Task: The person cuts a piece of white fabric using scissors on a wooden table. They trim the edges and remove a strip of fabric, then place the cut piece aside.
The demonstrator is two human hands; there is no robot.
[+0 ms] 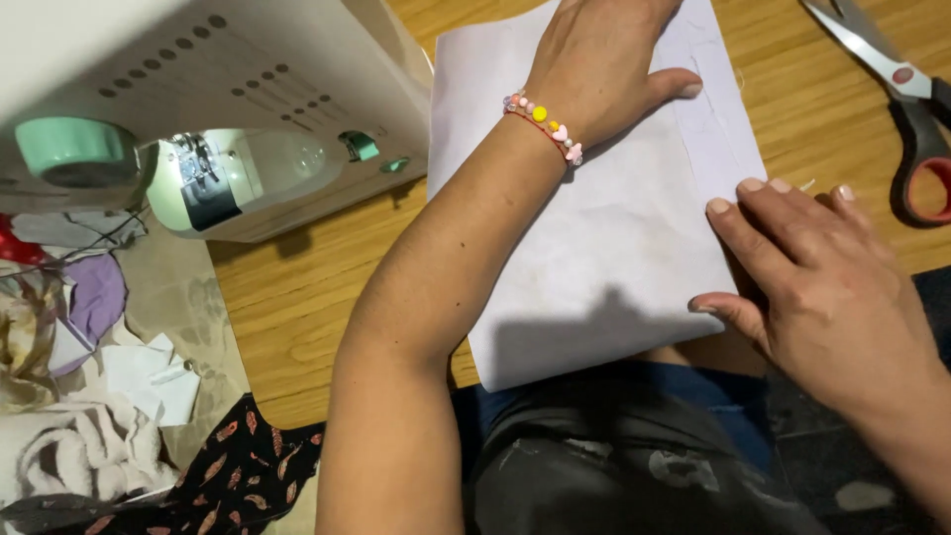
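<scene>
**Both hands pressing the white cloth flat**

Head view: the white cloth [604,228] is lying lengthwise away from the person on the tabletop [297,307], right of the sewing machine [248,109]. The left hand [604,64], fingers spread and released, is pressing its far end; the right hand [802,287] is flattening its near right edge, gripping nothing.

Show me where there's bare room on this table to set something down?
Bare wood lies between the sewing machine and the white fabric, and between that fabric and the scissors. The fabric scraps crowd the left; both hands cover the fabric.
</scene>
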